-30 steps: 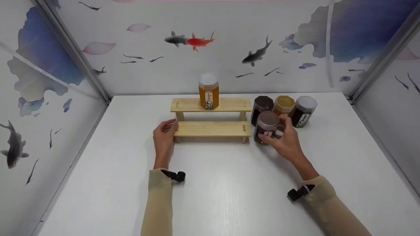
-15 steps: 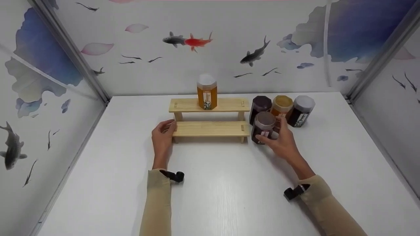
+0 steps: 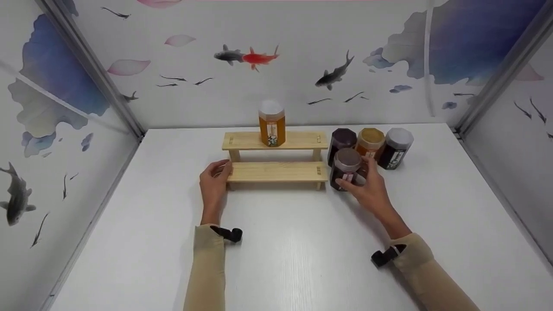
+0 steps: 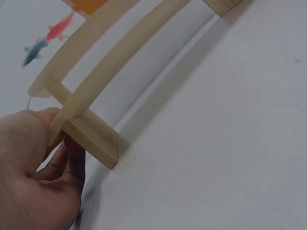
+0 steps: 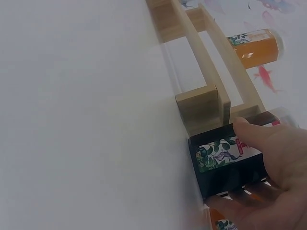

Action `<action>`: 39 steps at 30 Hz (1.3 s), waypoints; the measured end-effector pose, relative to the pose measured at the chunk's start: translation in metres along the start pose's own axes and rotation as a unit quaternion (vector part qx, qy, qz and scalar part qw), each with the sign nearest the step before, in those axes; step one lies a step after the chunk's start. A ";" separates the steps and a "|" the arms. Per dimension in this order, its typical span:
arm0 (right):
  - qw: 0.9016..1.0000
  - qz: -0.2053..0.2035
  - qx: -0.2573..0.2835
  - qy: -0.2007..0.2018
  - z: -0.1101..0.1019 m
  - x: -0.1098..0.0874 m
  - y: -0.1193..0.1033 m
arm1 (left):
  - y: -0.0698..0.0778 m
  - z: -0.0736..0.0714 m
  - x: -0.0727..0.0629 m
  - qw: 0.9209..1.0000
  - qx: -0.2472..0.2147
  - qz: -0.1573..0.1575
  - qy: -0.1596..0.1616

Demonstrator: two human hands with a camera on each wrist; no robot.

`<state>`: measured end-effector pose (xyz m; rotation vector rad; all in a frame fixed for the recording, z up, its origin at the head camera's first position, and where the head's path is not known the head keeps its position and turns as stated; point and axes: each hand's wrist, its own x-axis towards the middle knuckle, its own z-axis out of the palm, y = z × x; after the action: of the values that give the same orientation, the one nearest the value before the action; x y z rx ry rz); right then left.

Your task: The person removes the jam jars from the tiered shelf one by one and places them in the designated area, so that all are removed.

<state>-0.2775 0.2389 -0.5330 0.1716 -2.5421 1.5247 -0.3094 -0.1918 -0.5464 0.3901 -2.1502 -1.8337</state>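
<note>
A two-tier wooden shelf (image 3: 276, 171) stands mid-table. My left hand (image 3: 214, 181) grips the left end of its lower board; in the left wrist view the thumb lies over the board's end (image 4: 98, 79) and the fingers curl below. At the shelf's right end my right hand (image 3: 369, 188) holds a dark honey jar (image 3: 345, 170), thumb at the front and fingers round the far side. Its flowered label (image 5: 223, 152) shows in the right wrist view, with the jar upright close beside the shelf leg (image 5: 199, 108). An amber honey jar (image 3: 272, 127) with a white lid sits on the upper board.
Behind the held jar stand a dark jar (image 3: 343, 140), an amber jar with a yellow lid (image 3: 370, 139) and a dark jar with a white lid (image 3: 395, 149). Walls printed with fish (image 3: 335, 75) bound the white table (image 3: 276, 259) at back and sides.
My right hand and the dark jar have shifted slightly left, nearer the shelf's end. My left hand keeps its hold on the shelf. The view has moved a little.
</note>
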 end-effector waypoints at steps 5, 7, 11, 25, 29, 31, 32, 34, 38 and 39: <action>1.000 0.002 0.008 0.000 0.002 -0.001 -0.001 | 0.002 -0.001 -0.001 1.000 0.007 -0.002 0.005; 1.000 0.004 0.001 0.005 0.002 -0.001 -0.003 | 0.002 -0.001 -0.001 1.000 0.007 -0.004 0.003; 0.999 -0.002 -0.008 0.036 0.003 -0.003 -0.008 | 0.000 -0.001 -0.001 1.000 0.005 0.000 0.000; 0.975 -0.141 0.091 0.148 0.015 0.015 -0.077 | -0.004 -0.003 -0.003 1.000 0.002 -0.011 -0.005; 0.973 -0.170 0.086 0.127 0.027 0.027 -0.094 | -0.003 -0.001 -0.003 1.000 0.010 -0.006 -0.007; 0.973 -0.179 0.089 0.114 0.034 0.035 -0.102 | -0.002 0.000 -0.002 1.000 0.005 0.002 -0.006; 0.974 -0.181 0.092 0.104 0.037 0.039 -0.105 | -0.001 0.000 -0.002 1.000 0.002 0.006 -0.005; 0.976 -0.178 0.097 0.081 0.043 0.049 -0.111 | 0.000 0.000 -0.002 1.000 -0.003 0.008 -0.003; 0.981 -0.160 0.100 0.035 0.057 0.064 -0.121 | 0.002 0.002 -0.003 1.000 -0.010 0.003 -0.002; 0.982 -0.157 0.099 0.026 0.061 0.067 -0.124 | 0.002 0.002 -0.003 1.000 -0.012 0.001 -0.003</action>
<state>-0.3252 0.1265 -0.4404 0.5244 -2.1913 1.6248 -0.3074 -0.1884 -0.5447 0.3761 -2.1295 -1.8600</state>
